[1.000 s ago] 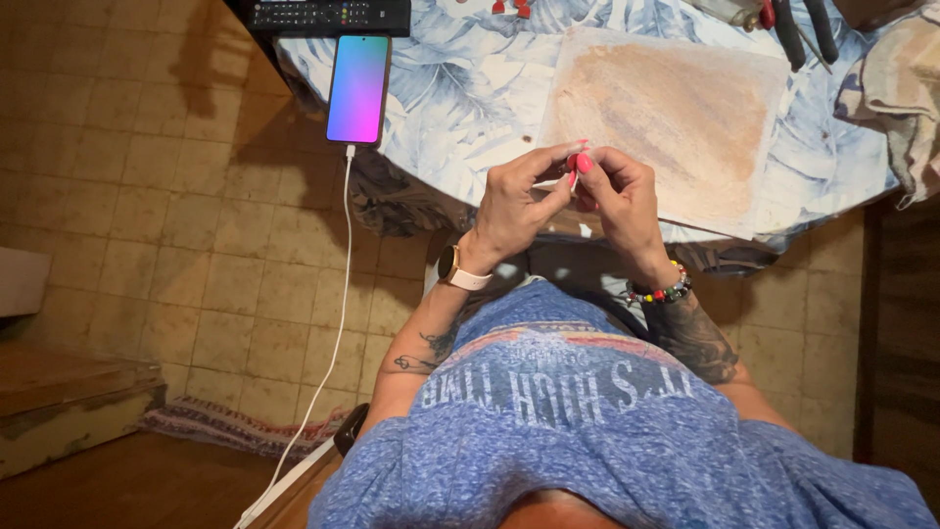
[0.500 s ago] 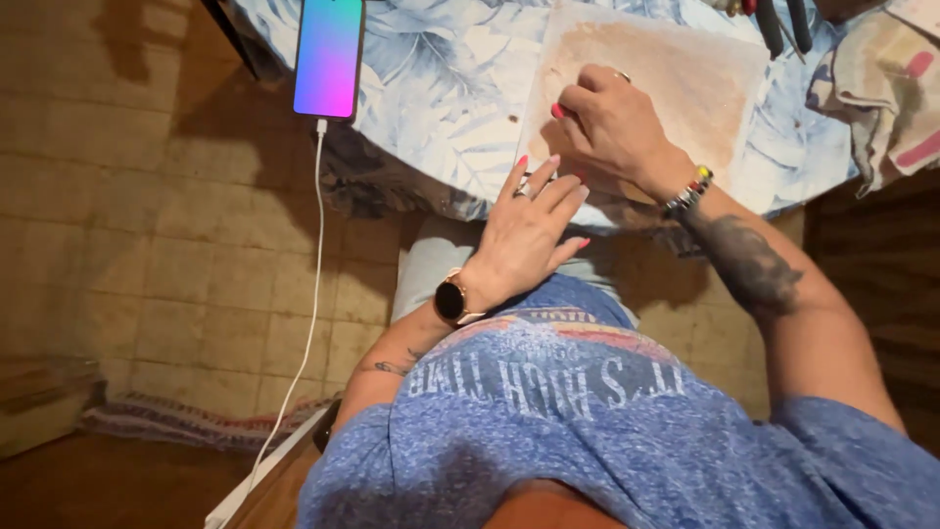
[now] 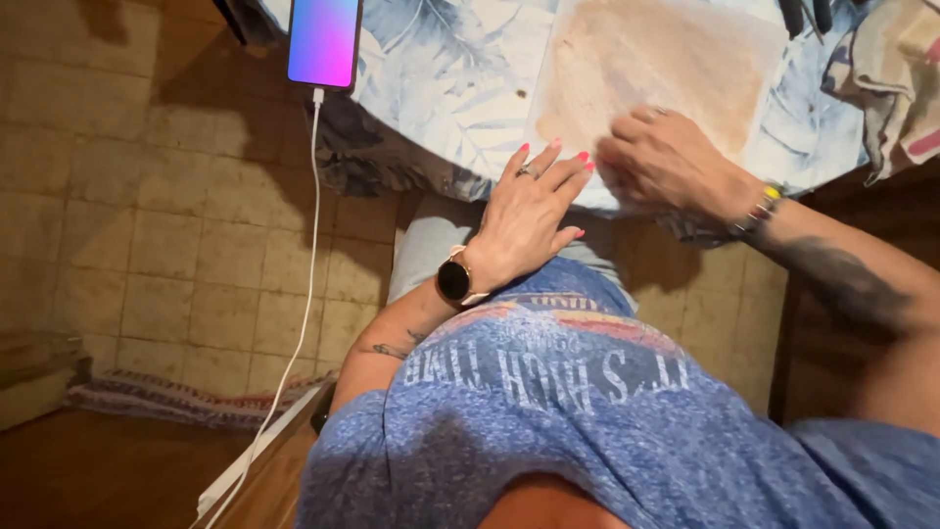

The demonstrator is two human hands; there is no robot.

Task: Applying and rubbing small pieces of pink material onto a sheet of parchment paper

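Note:
My left hand (image 3: 534,211) lies flat with its fingers spread at the near edge of the table, its pink-nailed tips just touching a stained tan sheet (image 3: 666,59). A dark round watch (image 3: 453,279) sits on that wrist. My right hand (image 3: 666,162) rests on the lower part of the sheet with the fingers curled under; what lies beneath them is hidden. A beaded bracelet (image 3: 762,211) circles the right wrist. The sheet lies on a blue and white leaf-print tablecloth (image 3: 441,88).
A lit phone (image 3: 324,41) lies on the table's left edge, its white cable (image 3: 308,245) hanging down to the tiled floor. A crumpled cloth (image 3: 896,69) lies at the right and dark tool handles (image 3: 803,15) at the top. A striped rug (image 3: 166,397) sits at lower left.
The hands were together in front of my chest pinching something small and pink. They have parted and moved onto the table, the right onto the tan sheet and the left flat at its edge.

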